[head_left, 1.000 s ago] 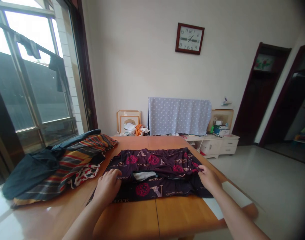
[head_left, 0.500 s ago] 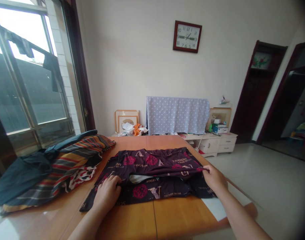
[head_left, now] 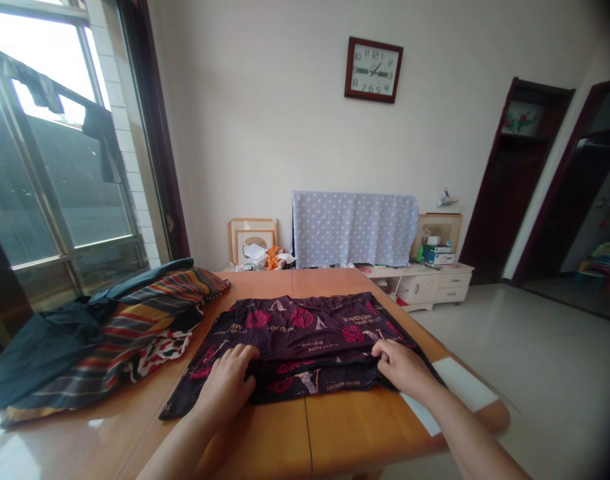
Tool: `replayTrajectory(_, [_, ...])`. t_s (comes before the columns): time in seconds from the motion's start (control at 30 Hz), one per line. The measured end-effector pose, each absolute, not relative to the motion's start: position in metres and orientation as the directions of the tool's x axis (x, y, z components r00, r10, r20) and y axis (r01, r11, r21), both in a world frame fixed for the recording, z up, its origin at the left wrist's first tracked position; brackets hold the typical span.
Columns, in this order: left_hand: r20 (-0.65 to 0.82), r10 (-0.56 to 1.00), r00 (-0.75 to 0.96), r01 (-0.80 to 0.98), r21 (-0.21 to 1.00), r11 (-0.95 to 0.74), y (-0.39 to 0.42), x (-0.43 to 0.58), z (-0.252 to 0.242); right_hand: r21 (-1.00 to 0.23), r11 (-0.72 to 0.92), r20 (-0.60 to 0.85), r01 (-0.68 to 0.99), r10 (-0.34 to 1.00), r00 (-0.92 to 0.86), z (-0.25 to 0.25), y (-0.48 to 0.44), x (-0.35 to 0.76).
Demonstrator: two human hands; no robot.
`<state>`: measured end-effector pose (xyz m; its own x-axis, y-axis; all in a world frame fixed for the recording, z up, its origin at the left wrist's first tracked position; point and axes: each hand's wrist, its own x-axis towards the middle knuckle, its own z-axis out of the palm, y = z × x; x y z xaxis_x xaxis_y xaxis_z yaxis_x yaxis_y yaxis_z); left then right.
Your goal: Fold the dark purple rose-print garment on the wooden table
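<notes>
A dark purple garment (head_left: 309, 333) printed with pink round motifs and pale lettering lies spread on the wooden table (head_left: 355, 433). I cannot tell exactly what kind of garment it is. On its near left part, my left hand (head_left: 233, 373) has its fingers curled over the hem and closed on the cloth. My right hand (head_left: 399, 363) pinches the same near edge further right, thumb against fingers. Between the hands the upper layer runs in a folded line, with a strip of the lower layer showing below it.
Left of the garment lies a heap of clothes (head_left: 109, 333), striped and dark teal. White paper (head_left: 465, 383) rests at the table's right edge. Beyond the table stand a white low cabinet (head_left: 425, 290) and a polka-dot cloth (head_left: 355, 230) draped over something. A clock (head_left: 373, 70) hangs above.
My right hand has moved left and a little nearer with the cloth edge. My left hand has shifted slightly right. The gap between the layers has closed up.
</notes>
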<state>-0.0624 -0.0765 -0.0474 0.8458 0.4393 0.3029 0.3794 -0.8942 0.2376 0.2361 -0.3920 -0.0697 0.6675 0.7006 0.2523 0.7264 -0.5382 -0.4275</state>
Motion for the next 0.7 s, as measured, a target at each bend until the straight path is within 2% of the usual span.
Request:
replayTrajectory(0.23, [0.291, 0.403, 0.868, 0.291, 0.36, -0.886, -0.077, -0.062, -0.051, -0.44, -0.566, 0.225, 0.697, 0.682, 0.696, -0.077, -0.379, 0.236])
replayTrajectory(0.33, [0.302, 0.416, 0.858, 0.269, 0.426, -0.864, -0.071, -0.061, -0.062, -0.478, -0.53, 0.237, 0.7, 0.69, 0.684, -0.079, -0.376, 0.238])
replayTrajectory(0.57, [0.361, 0.508, 0.782, 0.156, 0.676, -0.72, -0.064, -0.06, -0.057, -0.747, -0.344, 0.28, 0.569, 0.613, 0.738, -0.081, -0.377, 0.24])
replayTrajectory(0.7, [0.347, 0.504, 0.791, 0.121, 0.719, -0.684, -0.064, -0.07, -0.048, -0.771, -0.316, 0.274, 0.552, 0.618, 0.737, -0.082, -0.396, 0.236])
